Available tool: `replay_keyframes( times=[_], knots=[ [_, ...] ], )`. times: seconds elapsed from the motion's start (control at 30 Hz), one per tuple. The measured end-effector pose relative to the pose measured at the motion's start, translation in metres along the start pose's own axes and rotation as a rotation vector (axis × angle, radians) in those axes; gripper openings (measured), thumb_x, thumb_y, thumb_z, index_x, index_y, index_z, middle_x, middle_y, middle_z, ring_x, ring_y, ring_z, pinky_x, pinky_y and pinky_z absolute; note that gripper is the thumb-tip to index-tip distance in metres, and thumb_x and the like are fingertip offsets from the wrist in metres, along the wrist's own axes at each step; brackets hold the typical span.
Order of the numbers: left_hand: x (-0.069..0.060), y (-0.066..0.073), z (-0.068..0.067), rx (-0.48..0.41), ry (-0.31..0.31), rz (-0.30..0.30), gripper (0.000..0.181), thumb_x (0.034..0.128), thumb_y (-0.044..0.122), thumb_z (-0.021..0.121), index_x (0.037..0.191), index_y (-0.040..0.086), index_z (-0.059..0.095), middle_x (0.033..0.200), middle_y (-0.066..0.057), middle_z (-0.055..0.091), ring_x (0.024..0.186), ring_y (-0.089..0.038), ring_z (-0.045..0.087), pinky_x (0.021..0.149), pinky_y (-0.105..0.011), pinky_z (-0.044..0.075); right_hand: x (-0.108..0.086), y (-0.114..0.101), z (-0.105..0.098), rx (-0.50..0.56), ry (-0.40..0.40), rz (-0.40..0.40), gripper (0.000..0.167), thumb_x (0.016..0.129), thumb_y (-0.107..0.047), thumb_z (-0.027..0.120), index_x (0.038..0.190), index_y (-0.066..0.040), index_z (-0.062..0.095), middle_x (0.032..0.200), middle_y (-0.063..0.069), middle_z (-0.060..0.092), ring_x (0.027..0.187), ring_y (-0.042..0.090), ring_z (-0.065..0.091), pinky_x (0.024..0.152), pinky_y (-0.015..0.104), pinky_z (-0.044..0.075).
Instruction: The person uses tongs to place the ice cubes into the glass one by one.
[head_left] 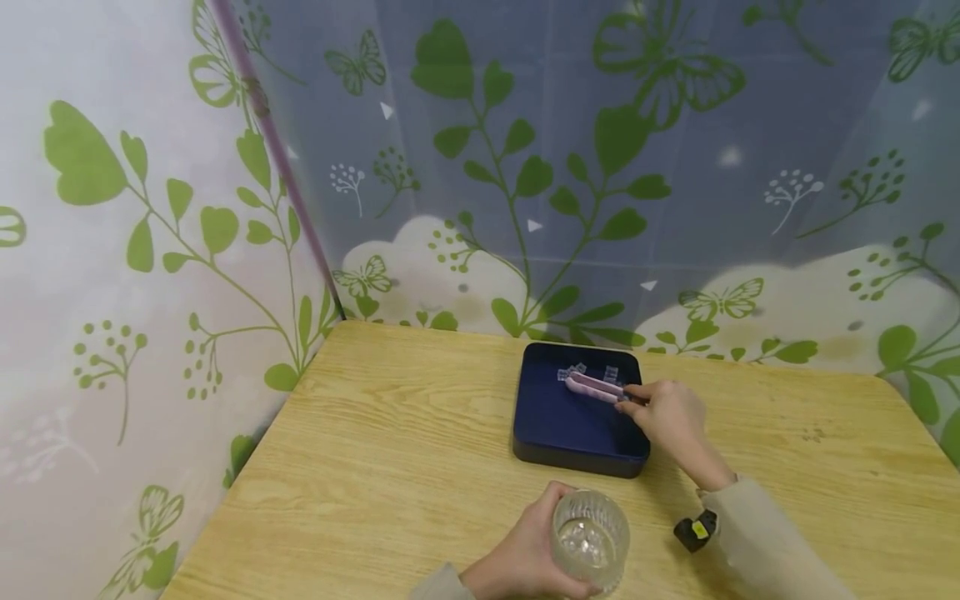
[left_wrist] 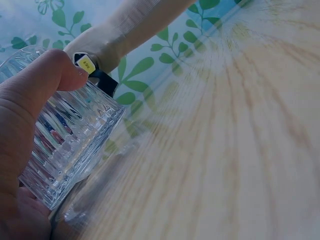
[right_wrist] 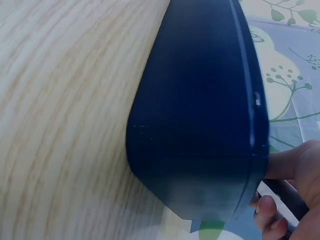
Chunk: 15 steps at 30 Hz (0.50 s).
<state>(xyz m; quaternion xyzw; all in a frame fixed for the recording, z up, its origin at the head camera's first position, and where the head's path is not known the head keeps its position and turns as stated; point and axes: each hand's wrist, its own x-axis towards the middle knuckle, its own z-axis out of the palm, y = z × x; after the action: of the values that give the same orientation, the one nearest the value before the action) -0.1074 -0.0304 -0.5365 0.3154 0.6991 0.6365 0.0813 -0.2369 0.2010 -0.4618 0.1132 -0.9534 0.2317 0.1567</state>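
My left hand (head_left: 525,546) grips a ribbed clear glass (head_left: 590,533) from its left side, with clear pieces (head_left: 585,542) low inside it. In the left wrist view, the thumb lies across the glass (left_wrist: 75,135). My right hand (head_left: 672,421) pinches pink tongs (head_left: 596,387) over a dark blue tray (head_left: 570,446). The tongs' tips are beside several small clear pieces (head_left: 573,372) at the tray's back; whether they touch is unclear. Another clear piece (head_left: 611,374) lies further right. In the right wrist view, the tray's side (right_wrist: 200,100) hides the tips and part of the right hand (right_wrist: 295,200).
The wooden table (head_left: 375,433) meets a leaf-patterned curtain (head_left: 480,167) behind the tray and a paler one (head_left: 150,250) at the left. A black wrist device (head_left: 695,531) with a yellow label hangs at the right sleeve. Faint small marks (head_left: 813,434) show on the table's right.
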Motion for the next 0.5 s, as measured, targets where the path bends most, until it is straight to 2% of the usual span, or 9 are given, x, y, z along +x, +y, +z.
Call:
replay_keyframes(
  times=[0.23, 0.4, 0.5],
  knots=[
    [0.000, 0.001, 0.000, 0.009, 0.003, -0.006, 0.086, 0.0590, -0.001, 0.091, 0.128, 0.012, 0.041, 0.127, -0.005, 0.059, 0.110, -0.014, 0.060, 0.091, -0.029, 0.053, -0.003, -0.003, -0.009, 0.023, 0.018, -0.007, 0.028, 0.077, -0.024, 0.084, 0.099, -0.007, 0.079, 0.056, 0.004, 0.064, 0.042, 0.013, 0.035, 0.040, 0.027, 0.021],
    [0.000, 0.000, 0.000, 0.019, 0.000, -0.001, 0.084, 0.0604, -0.001, 0.090, 0.127, 0.013, 0.041, 0.127, -0.003, 0.059, 0.110, -0.013, 0.060, 0.092, -0.029, 0.053, -0.009, -0.007, -0.019, 0.066, 0.022, 0.004, 0.029, 0.079, -0.023, 0.083, 0.101, -0.005, 0.079, 0.069, 0.011, 0.071, 0.040, 0.013, 0.035, 0.040, 0.026, 0.021],
    [-0.001, 0.000, 0.000, -0.002, -0.008, -0.020, 0.082, 0.0621, 0.000, 0.090, 0.127, 0.015, 0.041, 0.128, 0.000, 0.058, 0.111, -0.012, 0.060, 0.092, -0.028, 0.052, -0.016, -0.010, -0.026, 0.084, 0.036, -0.004, 0.030, 0.079, -0.023, 0.083, 0.101, -0.004, 0.078, 0.061, 0.008, 0.067, 0.039, 0.011, 0.032, 0.040, 0.024, 0.020]
  ],
)
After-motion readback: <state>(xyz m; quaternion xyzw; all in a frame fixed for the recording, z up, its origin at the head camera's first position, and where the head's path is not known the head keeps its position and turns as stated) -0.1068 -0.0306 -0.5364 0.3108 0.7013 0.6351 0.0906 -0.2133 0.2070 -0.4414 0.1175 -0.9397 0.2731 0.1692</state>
